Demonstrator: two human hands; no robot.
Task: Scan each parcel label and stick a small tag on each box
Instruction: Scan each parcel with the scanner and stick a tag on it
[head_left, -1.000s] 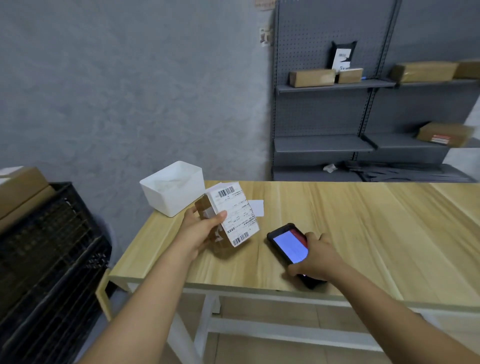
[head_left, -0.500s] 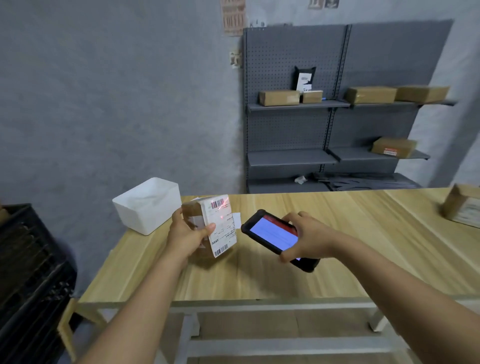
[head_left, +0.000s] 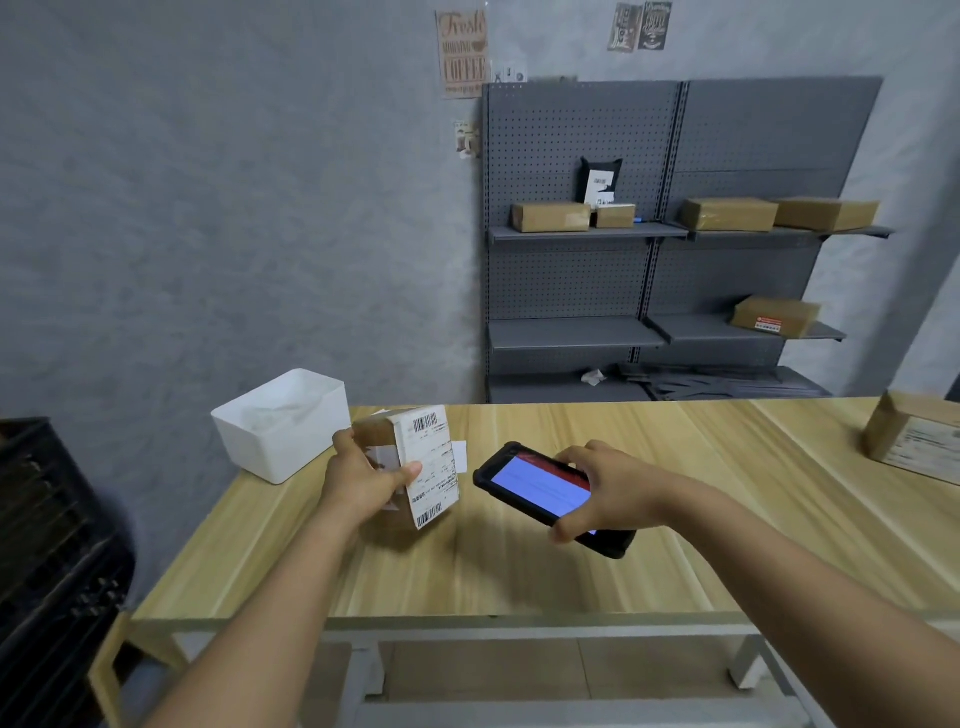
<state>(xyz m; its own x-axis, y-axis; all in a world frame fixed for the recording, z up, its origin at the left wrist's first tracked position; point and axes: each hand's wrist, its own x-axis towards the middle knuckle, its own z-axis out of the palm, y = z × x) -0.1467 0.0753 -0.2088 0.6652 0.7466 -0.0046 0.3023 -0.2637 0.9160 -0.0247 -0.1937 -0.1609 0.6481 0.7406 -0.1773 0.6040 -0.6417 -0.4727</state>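
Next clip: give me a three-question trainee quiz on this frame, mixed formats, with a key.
1. True or false: the scanner lies flat on the table.
2. What does the left hand hold? A) white bin B) labelled parcel C) poster
3. Fill in: the white bin sits to the parcel's ___.

Key:
1. False; the right hand holds it above the table.
2. B, the labelled parcel.
3. Left.

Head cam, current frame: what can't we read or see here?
- Label on the box in the left hand: barcodes visible, text too small.
- Scanner in the right hand: screen blurred, rear end hidden by fingers.
- White bin: contents too washed out.
- Second parcel: cut off by right edge.
- Paper behind the box: mostly hidden by it.
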